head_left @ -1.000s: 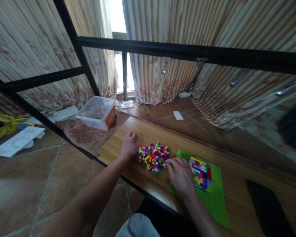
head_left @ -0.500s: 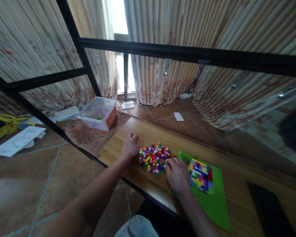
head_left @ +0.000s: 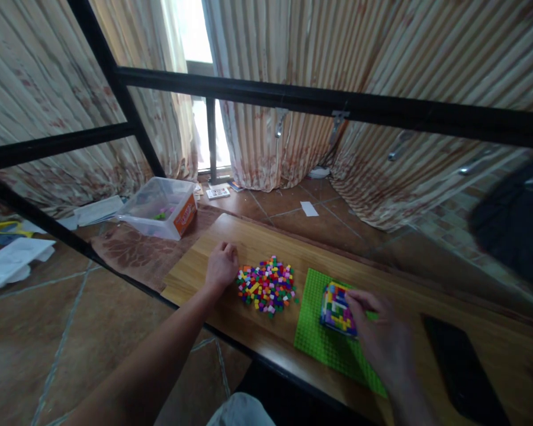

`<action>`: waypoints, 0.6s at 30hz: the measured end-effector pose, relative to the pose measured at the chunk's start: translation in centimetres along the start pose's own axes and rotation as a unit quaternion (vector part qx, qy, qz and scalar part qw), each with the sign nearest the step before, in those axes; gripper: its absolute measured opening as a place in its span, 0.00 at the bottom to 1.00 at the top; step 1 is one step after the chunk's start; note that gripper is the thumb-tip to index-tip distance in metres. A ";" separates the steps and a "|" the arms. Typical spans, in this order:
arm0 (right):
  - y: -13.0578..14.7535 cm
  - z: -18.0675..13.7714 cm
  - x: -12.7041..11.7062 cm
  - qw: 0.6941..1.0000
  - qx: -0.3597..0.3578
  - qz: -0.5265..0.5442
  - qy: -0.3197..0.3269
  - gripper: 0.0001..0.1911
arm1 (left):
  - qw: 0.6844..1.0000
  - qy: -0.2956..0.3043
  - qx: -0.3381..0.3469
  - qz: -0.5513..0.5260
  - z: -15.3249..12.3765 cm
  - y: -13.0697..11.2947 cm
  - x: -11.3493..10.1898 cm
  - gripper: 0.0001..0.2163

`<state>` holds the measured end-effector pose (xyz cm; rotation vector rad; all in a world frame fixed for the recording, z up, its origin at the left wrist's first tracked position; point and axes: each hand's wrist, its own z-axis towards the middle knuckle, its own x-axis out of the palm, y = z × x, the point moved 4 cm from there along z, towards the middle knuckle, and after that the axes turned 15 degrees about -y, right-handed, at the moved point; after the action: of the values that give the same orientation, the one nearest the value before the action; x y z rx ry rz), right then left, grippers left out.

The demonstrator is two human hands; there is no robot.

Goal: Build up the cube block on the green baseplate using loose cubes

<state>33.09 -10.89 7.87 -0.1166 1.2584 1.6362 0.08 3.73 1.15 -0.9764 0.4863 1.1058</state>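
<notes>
A loose pile of small coloured building bricks lies on the wooden table. At its left edge rests my left hand, fingers curled in; whatever they may hold is hidden. To the right is a green baseplate bearing a multicoloured brick block. Over the right side of that block, my right hand has thumb and forefinger pinched together at the block's top. Anything between those fingertips is too small to make out, and the hand covers part of the block and plate.
A black phone-like slab lies on the table at right. On the floor beyond the table's left end stands a clear plastic bin with a few bricks inside. A black metal frame crosses in front of the curtains.
My right hand has moved right, from the pile's edge to above the brick block. My left hand stays beside the pile. The whole view has shifted slightly.
</notes>
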 end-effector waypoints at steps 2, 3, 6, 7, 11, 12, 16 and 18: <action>-2.8 0.9 -1.3 0.999 0.032 -0.037 -0.023 0.16 | 1.000 0.002 0.005 0.003 0.0 0.0 0.0 0.10; -4.2 1.3 -1.6 0.997 0.051 -0.060 -0.027 0.17 | 1.000 0.003 0.007 0.005 0.1 -0.1 0.0 0.10; -7.0 2.1 -1.8 0.993 0.056 -0.100 -0.023 0.18 | 1.000 0.003 0.011 0.011 0.1 -0.2 -0.2 0.10; -7.5 2.3 -1.6 0.993 0.049 -0.103 -0.018 0.18 | 1.000 0.002 0.011 0.012 0.1 -0.2 -0.2 0.10; -7.7 2.7 -0.5 0.995 0.007 -0.102 0.001 0.18 | 1.000 -0.004 0.016 0.008 0.0 -0.2 -0.2 0.10; -7.6 2.8 -0.2 0.995 -0.008 -0.103 0.007 0.18 | 1.000 -0.005 0.017 0.006 0.1 -0.2 -0.2 0.10; -7.1 3.1 0.3 0.994 -0.054 -0.095 0.027 0.18 | 1.000 -0.005 0.014 0.000 0.1 -0.1 -0.1 0.09; -7.2 3.3 0.4 0.993 -0.067 -0.092 0.037 0.18 | 1.000 -0.005 0.011 -0.001 0.1 -0.1 -0.1 0.09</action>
<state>39.88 -8.62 4.37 -0.3682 1.1574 1.5667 0.12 3.71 1.30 -0.9514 0.4870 1.1006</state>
